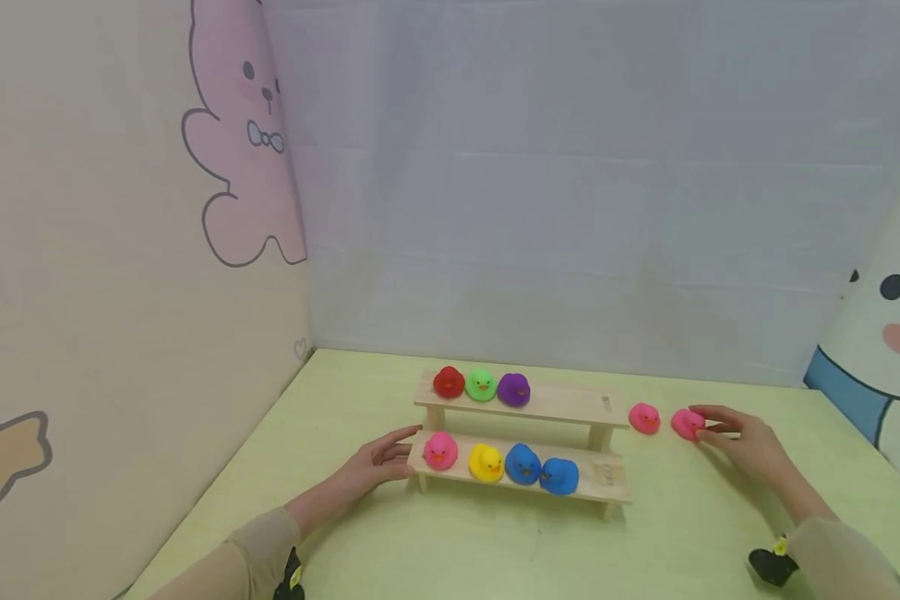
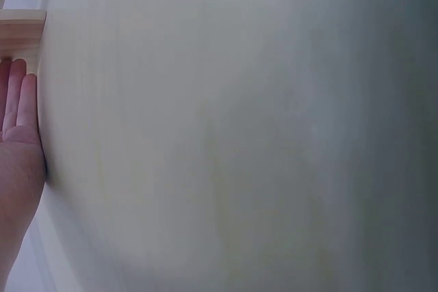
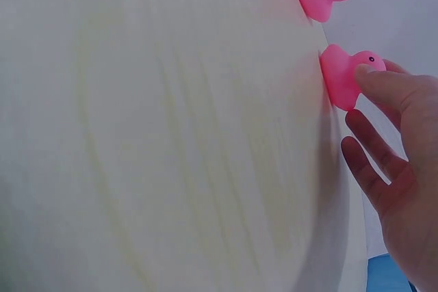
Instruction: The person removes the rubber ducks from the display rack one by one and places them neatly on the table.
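At the table's right side my right hand (image 1: 746,440) pinches a pink rubber duck (image 1: 687,424) between thumb and forefinger. In the right wrist view the thumb lies on that duck's head (image 3: 369,65), while the other fingers stay spread below it. A second pink duck (image 1: 644,418) sits just to its left. My left hand (image 1: 371,462) is at the left end of a two-tier wooden rack (image 1: 596,471), fingertips right at the lower shelf's end. In the left wrist view its fingers (image 2: 27,100) look straight, near the wood.
On the upper shelf (image 1: 570,402) stand a red duck (image 1: 448,382), a green duck (image 1: 481,384) and a purple duck (image 1: 513,389). The lower shelf carries a pink duck (image 1: 440,451), a yellow duck (image 1: 487,462) and two blue ducks (image 1: 523,464). Cloth walls (image 1: 532,208) border the table.
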`<state>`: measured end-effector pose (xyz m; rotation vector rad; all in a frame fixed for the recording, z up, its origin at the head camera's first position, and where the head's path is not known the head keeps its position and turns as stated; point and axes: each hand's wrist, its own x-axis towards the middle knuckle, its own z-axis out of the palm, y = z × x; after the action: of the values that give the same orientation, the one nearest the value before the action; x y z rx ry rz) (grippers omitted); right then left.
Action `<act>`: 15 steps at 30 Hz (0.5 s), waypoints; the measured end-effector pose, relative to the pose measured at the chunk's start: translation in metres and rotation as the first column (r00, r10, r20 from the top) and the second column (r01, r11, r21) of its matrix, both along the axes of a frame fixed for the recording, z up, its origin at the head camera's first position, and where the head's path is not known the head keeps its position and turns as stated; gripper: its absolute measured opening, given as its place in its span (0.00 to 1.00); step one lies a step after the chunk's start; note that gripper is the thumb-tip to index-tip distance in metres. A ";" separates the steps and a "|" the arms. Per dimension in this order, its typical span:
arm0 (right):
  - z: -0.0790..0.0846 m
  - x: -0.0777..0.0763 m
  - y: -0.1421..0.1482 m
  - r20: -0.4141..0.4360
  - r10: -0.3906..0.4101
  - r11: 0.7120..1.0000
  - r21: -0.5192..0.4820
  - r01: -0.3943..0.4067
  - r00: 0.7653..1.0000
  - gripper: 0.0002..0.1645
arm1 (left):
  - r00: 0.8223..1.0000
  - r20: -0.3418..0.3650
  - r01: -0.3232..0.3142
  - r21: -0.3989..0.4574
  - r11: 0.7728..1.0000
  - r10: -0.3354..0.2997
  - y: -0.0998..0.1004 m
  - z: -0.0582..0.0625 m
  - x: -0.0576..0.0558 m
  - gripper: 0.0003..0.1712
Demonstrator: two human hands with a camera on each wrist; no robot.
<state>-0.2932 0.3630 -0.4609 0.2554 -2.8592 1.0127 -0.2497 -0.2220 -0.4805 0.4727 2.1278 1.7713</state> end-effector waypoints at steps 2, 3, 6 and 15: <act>0.000 0.001 0.000 0.006 0.001 1.000 -0.001 -0.001 1.000 0.31 | 1.000 0.001 -0.003 0.002 1.000 0.003 0.000 0.000 0.000 0.36; 0.000 0.001 0.000 0.010 -0.002 1.000 -0.003 0.002 1.000 0.31 | 1.000 -0.001 -0.004 0.003 1.000 0.004 0.000 0.000 0.000 0.36; 0.000 0.001 -0.001 0.007 0.000 1.000 0.001 0.000 1.000 0.32 | 1.000 -0.002 -0.003 0.012 1.000 0.003 0.000 0.001 0.000 0.36; 0.001 0.003 -0.004 -0.008 -0.003 1.000 0.007 0.003 1.000 0.34 | 1.000 0.001 0.002 0.012 1.000 -0.002 0.000 0.000 0.002 0.36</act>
<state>-0.2905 0.3592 -0.4596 0.2549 -2.8555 0.9985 -0.2477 -0.2224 -0.4803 0.4765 2.1167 1.7834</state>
